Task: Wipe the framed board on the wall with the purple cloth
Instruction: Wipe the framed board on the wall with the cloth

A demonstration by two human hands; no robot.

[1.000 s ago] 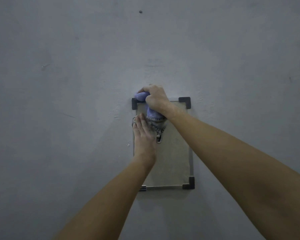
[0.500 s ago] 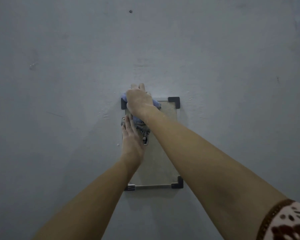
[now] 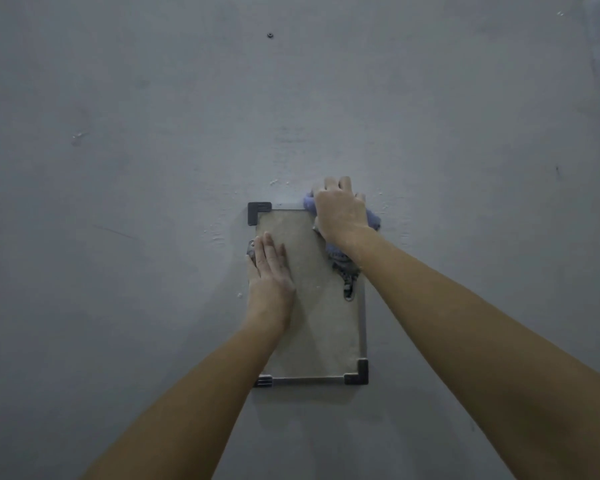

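Observation:
A small framed board (image 3: 321, 327) with a pale brown face and dark corner pieces hangs upright on the grey wall. My right hand (image 3: 340, 211) grips the purple cloth (image 3: 373, 218) and presses it over the board's top right corner; a patterned end of the cloth hangs down the right edge. My left hand (image 3: 269, 271) lies flat with straight fingers on the board's upper left part, beside a metal bracket (image 3: 250, 249) on the frame's left side. The top right corner piece is hidden under the cloth and hand.
The grey wall (image 3: 118, 237) surrounds the board on all sides, with scuffs and small white flecks. A small dark screw or hole (image 3: 270, 36) sits high above the board.
My right hand has slid the cloth along the top edge from the board's top left corner to its top right corner. My left hand stays flat on the left part.

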